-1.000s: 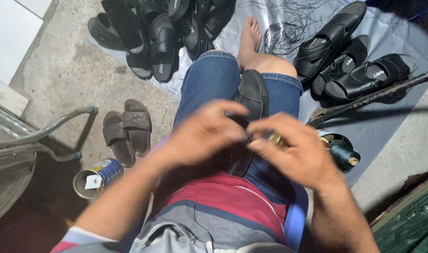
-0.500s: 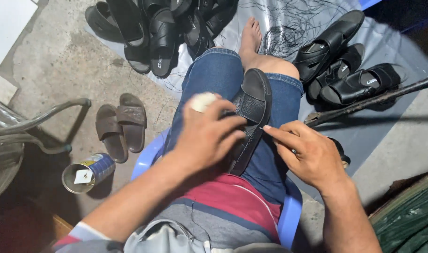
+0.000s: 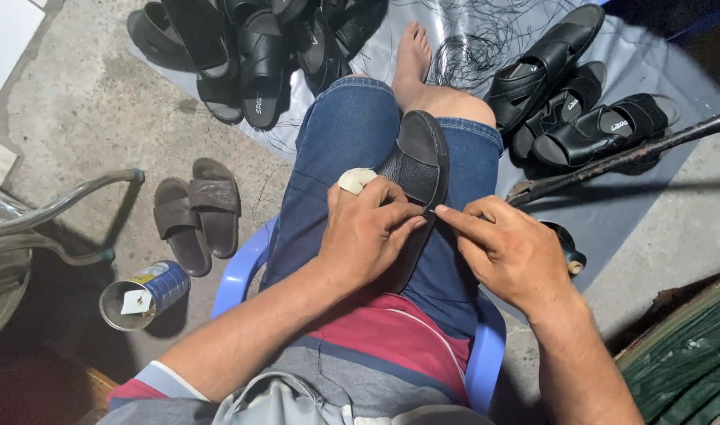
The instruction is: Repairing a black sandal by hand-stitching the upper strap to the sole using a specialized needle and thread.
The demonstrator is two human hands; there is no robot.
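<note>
- An open tin can (image 3: 143, 293) lies on the concrete floor (image 3: 84, 118), near a pair of brown slides (image 3: 196, 211).
- The left hand (image 3: 368, 232) clamps the black sandal (image 3: 416, 169) lying sole-up on the lap, a bandaged finger raised.
- The right hand (image 3: 505, 248) pinches at the sandal's edge.
- More black sandals (image 3: 568, 106) rest beyond a dark rod (image 3: 627, 153).

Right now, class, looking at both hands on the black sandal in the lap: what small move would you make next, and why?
Probably draw the right hand slightly outward along the edge of the black sandal. Its pinched fingertips sit right at the sole's rim, while the left hand presses the sandal onto the thigh. Whether a thread or needle is pinched cannot be seen.
</note>
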